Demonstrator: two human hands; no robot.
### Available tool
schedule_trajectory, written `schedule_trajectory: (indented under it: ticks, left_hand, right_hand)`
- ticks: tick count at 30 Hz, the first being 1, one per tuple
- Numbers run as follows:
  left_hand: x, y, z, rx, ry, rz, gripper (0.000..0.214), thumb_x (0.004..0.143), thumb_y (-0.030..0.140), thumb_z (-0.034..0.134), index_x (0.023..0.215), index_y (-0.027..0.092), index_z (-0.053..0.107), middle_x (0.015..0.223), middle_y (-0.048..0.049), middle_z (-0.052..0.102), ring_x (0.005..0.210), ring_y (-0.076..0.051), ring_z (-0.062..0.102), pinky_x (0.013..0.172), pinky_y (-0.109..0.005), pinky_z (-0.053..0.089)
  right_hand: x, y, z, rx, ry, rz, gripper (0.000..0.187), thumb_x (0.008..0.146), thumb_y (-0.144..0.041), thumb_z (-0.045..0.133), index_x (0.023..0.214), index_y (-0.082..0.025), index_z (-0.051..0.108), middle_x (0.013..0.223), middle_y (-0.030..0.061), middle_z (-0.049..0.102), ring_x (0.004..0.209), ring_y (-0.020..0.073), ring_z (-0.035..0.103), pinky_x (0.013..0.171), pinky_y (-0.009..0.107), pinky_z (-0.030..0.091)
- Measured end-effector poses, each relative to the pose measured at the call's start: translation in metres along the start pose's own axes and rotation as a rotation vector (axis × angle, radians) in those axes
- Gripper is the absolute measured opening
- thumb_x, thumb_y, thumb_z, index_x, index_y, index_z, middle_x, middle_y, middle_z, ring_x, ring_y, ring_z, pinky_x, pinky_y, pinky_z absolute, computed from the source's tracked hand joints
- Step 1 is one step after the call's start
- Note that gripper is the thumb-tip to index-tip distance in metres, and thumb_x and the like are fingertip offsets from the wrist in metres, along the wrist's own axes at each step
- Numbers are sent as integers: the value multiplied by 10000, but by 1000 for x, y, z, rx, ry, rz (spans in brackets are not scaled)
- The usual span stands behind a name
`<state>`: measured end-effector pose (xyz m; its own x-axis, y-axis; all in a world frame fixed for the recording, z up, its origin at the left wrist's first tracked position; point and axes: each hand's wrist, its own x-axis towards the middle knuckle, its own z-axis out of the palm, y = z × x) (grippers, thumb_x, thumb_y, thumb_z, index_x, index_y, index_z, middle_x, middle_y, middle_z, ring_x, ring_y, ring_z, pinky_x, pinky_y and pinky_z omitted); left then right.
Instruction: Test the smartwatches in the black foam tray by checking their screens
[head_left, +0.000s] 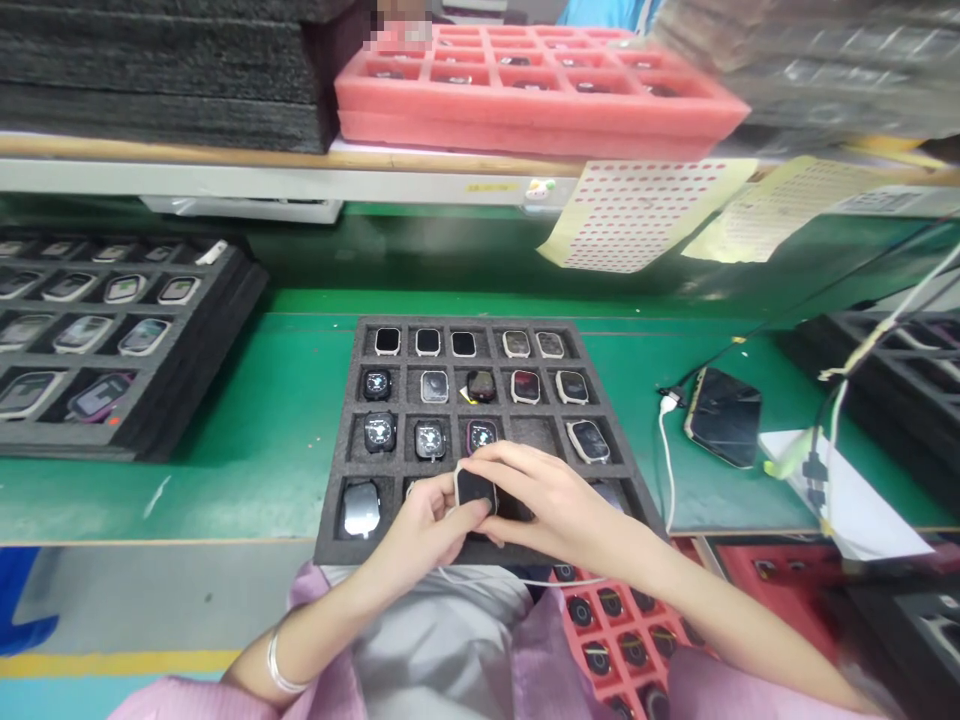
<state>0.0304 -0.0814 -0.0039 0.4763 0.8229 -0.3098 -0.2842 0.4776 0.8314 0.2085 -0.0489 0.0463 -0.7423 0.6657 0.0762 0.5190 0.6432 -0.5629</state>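
Note:
A black foam tray (352, 450) with a grid of pockets lies on the green bench in front of me, most pockets holding smartwatch bodies (430, 387). Both hands meet over the tray's near edge around one watch body (475, 490) with a dark screen and pale rim. My left hand (431, 525) grips it from below and the left, fingers curled. My right hand (547, 500) covers it from the right, fingers closed on its top edge. One pocket (534, 434) in the third row is empty.
Another black tray of watches (90, 340) sits at the left, a pink foam tray (540, 90) on the shelf behind. A phone (724, 415) on a white cable lies right of the tray, beside white paper (847, 490). A red tray (622, 640) sits below the bench edge.

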Motion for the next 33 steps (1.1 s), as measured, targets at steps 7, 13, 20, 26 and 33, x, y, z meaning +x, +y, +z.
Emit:
schedule_trajectory:
  ticks: [7,13,20,26,33]
  left_hand:
    - [-2,1,-1,-7,-22,-14,321,804,424,659,827,119,562,586,-10,629,320,4,243,324,-166,150]
    - [-3,-2,-2,-16,-11,-21,329,799,433,666,853,127,559,563,18,580,328,3,226,332,-167,138]
    - [-4,1,3,113,15,49,283,848,404,608,910,128,598,654,4,565,468,-59,393,460,-190,330]
    - [-9,0,0,268,-107,18,425,824,356,649,1201,202,526,833,10,523,581,-75,401,524,-188,353]
    - [-16,-14,3,277,41,-16,476,773,473,678,1153,201,585,832,-35,628,662,-128,535,637,-231,462]
  right_hand:
    - [0,-3,-4,113,-57,73,390,862,-225,659,1226,-191,524,1128,76,550,964,197,575,826,302,506]
    - [1,0,-2,117,-12,22,352,861,-236,648,1198,-196,555,1090,75,572,941,200,576,799,315,513]
    - [-1,0,1,82,24,-6,395,880,-263,615,1255,-171,530,1078,92,580,923,203,581,784,325,522]
    - [-9,26,-29,187,51,-17,399,828,-290,706,1186,-179,569,1132,88,588,1052,214,574,918,336,476]
    - [-33,62,-40,-215,56,152,406,844,-255,681,1199,-89,577,1129,171,565,1064,281,547,923,437,455]
